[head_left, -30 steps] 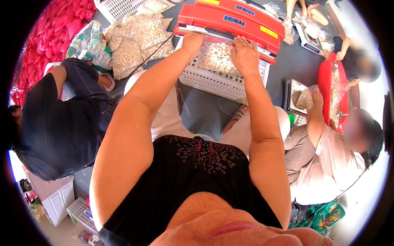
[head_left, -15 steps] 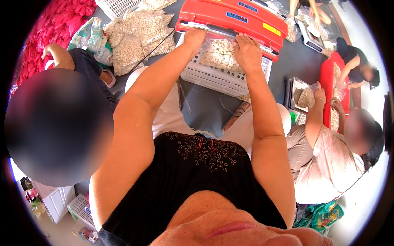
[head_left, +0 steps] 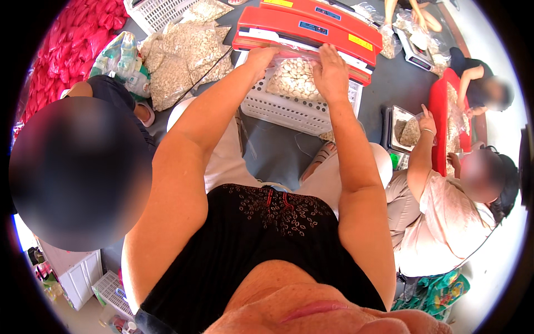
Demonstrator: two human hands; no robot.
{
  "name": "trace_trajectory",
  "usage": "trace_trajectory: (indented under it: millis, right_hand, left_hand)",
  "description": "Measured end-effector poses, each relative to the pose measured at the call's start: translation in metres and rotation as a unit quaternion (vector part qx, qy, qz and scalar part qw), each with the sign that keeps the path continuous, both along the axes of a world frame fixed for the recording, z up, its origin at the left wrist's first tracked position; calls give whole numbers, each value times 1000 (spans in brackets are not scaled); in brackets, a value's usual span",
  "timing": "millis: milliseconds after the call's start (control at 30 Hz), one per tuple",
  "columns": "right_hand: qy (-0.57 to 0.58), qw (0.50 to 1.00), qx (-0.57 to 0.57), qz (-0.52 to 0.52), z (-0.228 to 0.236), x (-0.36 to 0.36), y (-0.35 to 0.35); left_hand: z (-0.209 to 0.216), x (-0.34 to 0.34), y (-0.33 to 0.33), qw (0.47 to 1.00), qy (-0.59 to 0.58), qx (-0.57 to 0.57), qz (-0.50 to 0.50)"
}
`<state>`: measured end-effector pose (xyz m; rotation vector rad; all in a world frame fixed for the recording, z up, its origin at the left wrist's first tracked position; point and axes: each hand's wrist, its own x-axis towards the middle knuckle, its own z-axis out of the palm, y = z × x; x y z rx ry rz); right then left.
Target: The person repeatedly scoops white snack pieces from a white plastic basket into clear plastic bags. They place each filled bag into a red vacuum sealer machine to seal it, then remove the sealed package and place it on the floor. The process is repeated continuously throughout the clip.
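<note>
A clear plastic bag (head_left: 293,79) of pale, bean-like pieces lies on an upturned white plastic crate (head_left: 286,115), its upper edge toward a red sealing machine (head_left: 303,33). My left hand (head_left: 261,61) holds the bag's upper left corner, fingers bent in at the machine's front edge. On the opposite side my right hand (head_left: 332,75) grips the bag's upper right edge, its fingers pointing to the machine and the thumb against the film. The fingertips of both hands are partly hidden.
Several filled bags (head_left: 186,58) are piled left of the crate, near red packets (head_left: 72,50). A black cord crosses beside them. At right are a scale (head_left: 401,128), a red trough (head_left: 445,122) and co-workers; another person (head_left: 80,172) sits close at left.
The clear upper part of the bag shows more now at the machine's front, where a dark bar lay across it earlier. At right, a co-worker's hand has lifted off the bag on the scale.
</note>
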<state>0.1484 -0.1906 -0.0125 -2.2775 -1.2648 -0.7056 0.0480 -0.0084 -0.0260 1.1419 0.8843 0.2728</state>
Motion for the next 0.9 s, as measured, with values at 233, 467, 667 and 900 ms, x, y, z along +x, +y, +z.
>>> trace_trajectory:
  millis: [233, 467, 667, 900]
  right_hand:
    - [436, 824, 320, -168, -12, 16, -26]
    - [659, 683, 308, -73, -21, 25, -57]
    - [653, 685, 324, -1, 9, 3, -64]
    - [643, 702, 304, 30, 13, -5, -72]
  left_hand:
    - [-16, -4, 15, 995, 18, 64, -69]
    - [14, -32, 32, 964, -39, 131, -226]
    - [30, -57, 32, 957, -69, 125, -252]
    - [22, -47, 22, 949, -70, 139, -272]
